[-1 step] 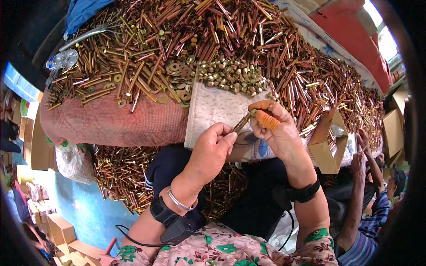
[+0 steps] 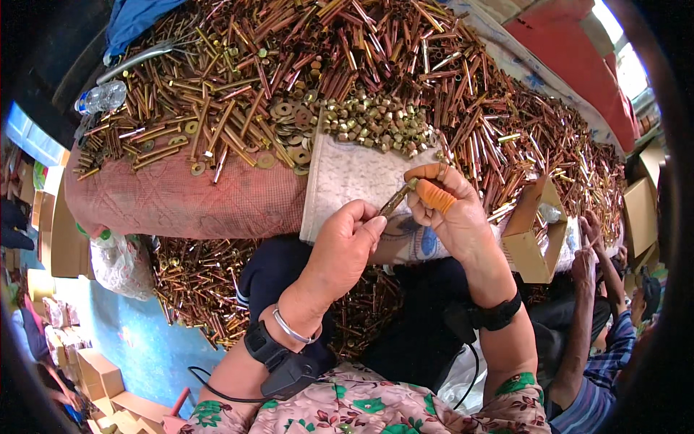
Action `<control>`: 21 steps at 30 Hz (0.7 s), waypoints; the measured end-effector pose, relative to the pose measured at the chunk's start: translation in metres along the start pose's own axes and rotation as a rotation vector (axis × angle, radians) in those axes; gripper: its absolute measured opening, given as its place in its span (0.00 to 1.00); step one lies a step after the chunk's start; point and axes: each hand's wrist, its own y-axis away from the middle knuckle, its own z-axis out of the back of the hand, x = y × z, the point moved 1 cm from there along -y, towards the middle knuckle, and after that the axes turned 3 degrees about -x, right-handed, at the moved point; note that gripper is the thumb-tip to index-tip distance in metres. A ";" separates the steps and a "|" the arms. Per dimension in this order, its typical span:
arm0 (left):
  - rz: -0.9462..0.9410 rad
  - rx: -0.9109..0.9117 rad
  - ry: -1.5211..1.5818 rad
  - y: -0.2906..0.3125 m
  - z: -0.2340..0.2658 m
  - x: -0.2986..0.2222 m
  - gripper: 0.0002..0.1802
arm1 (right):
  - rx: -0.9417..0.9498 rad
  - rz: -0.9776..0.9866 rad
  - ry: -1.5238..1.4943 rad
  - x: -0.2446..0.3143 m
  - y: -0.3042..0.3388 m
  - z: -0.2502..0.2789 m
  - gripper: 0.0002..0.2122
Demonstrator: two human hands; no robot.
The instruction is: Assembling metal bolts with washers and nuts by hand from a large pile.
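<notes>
Between the thumb and fingers of my left hand [image 2: 340, 249] is a brassy anchor bolt [image 2: 394, 202], tilted up to the right. My right hand [image 2: 459, 213], with ribbed orange covers on its fingertips, pinches the bolt's upper end, where a small nut [image 2: 412, 184] partly shows. Both hands are closed and hover over the near edge of a pale cloth [image 2: 343, 181]. Just beyond them lies a heap of brassy nuts [image 2: 379, 124]. Flat washers [image 2: 289, 119] are piled to the left of the nuts.
Loose bolts and sleeves [image 2: 376, 43] cover the far side and right. More bolts [image 2: 206, 289] lie below the red padded cloth [image 2: 188, 199]. An open cardboard box [image 2: 531, 253] stands right of my hand, near another person's hands [image 2: 587, 246]. A plastic bottle [image 2: 101, 98] lies far left.
</notes>
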 end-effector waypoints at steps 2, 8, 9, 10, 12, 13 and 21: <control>-0.028 -0.013 -0.087 0.001 0.000 -0.001 0.05 | -0.030 -0.007 0.072 0.002 0.001 -0.002 0.08; -0.113 -0.040 -0.137 0.002 -0.001 0.002 0.04 | -0.091 -0.050 0.143 0.006 0.004 -0.006 0.07; -0.113 -0.041 -0.138 0.002 -0.002 0.001 0.04 | -0.090 -0.050 0.143 0.008 0.005 -0.006 0.07; -0.126 -0.046 -0.154 0.002 -0.002 0.001 0.04 | -0.073 -0.067 0.159 0.009 0.005 -0.005 0.07; -0.137 -0.052 -0.171 0.003 -0.002 0.001 0.04 | -0.055 -0.086 0.174 0.008 0.005 -0.005 0.08; -0.142 -0.055 -0.173 0.003 -0.002 0.003 0.04 | -0.060 -0.076 0.178 0.007 0.005 -0.005 0.07; -0.161 -0.064 -0.224 0.002 0.000 0.002 0.03 | -0.088 -0.073 0.094 0.009 0.003 -0.009 0.06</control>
